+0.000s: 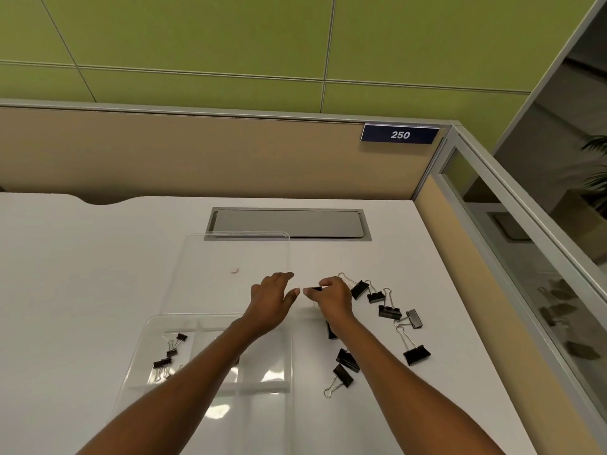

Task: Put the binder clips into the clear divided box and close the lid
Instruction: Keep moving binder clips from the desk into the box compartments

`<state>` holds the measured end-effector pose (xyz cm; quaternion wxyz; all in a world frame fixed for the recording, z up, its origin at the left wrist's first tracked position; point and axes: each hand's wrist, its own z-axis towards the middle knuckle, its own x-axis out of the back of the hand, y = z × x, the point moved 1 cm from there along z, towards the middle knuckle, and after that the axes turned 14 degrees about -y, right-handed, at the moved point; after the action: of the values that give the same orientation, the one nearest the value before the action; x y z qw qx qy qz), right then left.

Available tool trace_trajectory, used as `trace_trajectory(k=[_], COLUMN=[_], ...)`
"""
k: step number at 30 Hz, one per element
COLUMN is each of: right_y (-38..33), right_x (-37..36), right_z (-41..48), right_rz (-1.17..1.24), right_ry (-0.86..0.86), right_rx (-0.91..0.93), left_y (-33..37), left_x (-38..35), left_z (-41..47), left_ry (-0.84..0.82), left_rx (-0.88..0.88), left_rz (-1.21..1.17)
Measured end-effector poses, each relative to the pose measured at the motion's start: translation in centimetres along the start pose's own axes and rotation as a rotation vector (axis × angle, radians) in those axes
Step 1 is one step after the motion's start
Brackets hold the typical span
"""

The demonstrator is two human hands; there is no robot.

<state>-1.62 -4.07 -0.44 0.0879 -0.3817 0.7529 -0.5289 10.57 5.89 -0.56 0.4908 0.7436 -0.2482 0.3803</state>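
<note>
A binder clip (pixel 316 288) is pinched between the fingertips of the right hand (pixel 333 300). The left hand (pixel 271 302) is held just beside it, fingers loosely spread, nothing gripped.

Black binder clips (pixel 389 311), white desk (pixel 82 274)
</note>
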Motion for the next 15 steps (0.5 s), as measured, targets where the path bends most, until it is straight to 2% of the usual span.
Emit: trace_trajectory(k=[8,15], right_y=[-1.1,-1.8], right_x=[-4.7,-9.4], right_z=[-3.5,-6.7], right_rz=[0.23,0.235], right_ry=[-0.104,-0.197], right_rx=[-0.009,-0.021], left_y=[-3.4,-7.7], left_x=[2.0,4.1], left_z=[-4.7,-9.0], left_ry=[0.037,0.047], left_rx=[0.005,0.01], left_rz=[-0.095,-0.181])
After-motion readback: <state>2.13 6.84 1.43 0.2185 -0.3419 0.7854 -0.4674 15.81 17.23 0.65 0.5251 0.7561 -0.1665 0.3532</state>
